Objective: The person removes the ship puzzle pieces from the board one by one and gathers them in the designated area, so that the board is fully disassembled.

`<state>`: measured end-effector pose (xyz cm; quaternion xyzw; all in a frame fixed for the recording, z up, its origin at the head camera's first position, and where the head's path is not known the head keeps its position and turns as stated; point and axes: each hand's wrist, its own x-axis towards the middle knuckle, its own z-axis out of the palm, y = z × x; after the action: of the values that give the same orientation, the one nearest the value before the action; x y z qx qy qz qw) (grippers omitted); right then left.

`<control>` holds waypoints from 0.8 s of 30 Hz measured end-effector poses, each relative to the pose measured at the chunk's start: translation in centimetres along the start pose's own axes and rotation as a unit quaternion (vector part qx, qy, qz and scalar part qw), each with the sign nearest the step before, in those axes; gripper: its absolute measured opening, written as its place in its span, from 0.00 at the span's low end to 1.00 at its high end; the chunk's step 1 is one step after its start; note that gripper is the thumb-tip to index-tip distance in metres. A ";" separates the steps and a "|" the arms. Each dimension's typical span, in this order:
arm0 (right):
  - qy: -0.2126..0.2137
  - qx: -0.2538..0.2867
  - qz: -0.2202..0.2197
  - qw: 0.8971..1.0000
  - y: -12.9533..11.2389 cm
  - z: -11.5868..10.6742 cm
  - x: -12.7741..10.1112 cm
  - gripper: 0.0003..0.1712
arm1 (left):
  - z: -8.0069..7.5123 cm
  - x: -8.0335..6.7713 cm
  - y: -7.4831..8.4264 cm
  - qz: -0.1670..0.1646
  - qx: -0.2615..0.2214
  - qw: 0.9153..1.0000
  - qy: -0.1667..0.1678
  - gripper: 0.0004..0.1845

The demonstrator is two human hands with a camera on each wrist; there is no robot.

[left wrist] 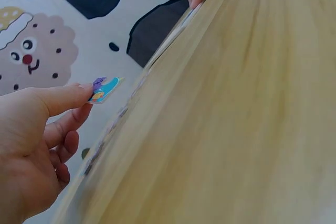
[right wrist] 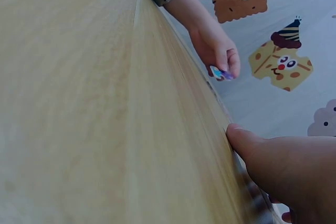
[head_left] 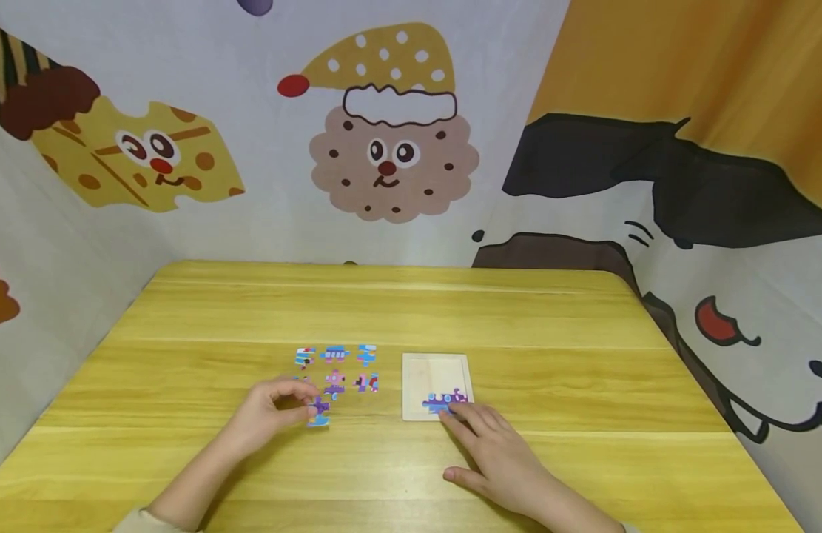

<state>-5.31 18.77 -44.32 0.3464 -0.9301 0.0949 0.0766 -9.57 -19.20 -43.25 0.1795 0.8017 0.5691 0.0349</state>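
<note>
While the person sits at the yellow table (head_left: 550, 318), each hand works a puzzle part.
Left hand (head_left: 267, 413): thumb and forefinger pinch a puzzle piece (head_left: 319, 412), lifted just off the tabletop.
Piece's lie: long axis roughly near-to-far, purple end away from the person, blue end nearer.
Right hand (head_left: 493, 451): flat, fingers straight, tips pressing the joined pieces (head_left: 444, 401) in the tray (head_left: 436, 366).
Loose pieces (head_left: 335, 367): in rows just beyond the left hand.
</note>
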 end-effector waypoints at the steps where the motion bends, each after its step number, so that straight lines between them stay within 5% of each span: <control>1: 0.000 0.000 0.000 1.000 0.0 0.0 0.0 0.43 | -0.2 -0.1 -0.1 -0.003 0.002 1.000 0.003 0.13; 24: -0.006 0.009 0.009 1.000 -0.2 -0.2 0.0 0.43 | -3.0 -1.9 -1.7 -0.045 0.055 0.997 0.017 0.10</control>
<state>-5.16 18.66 -44.12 0.3397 -0.9326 0.1017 0.0668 -8.97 -23.03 -44.10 0.1349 0.8397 0.5246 0.0373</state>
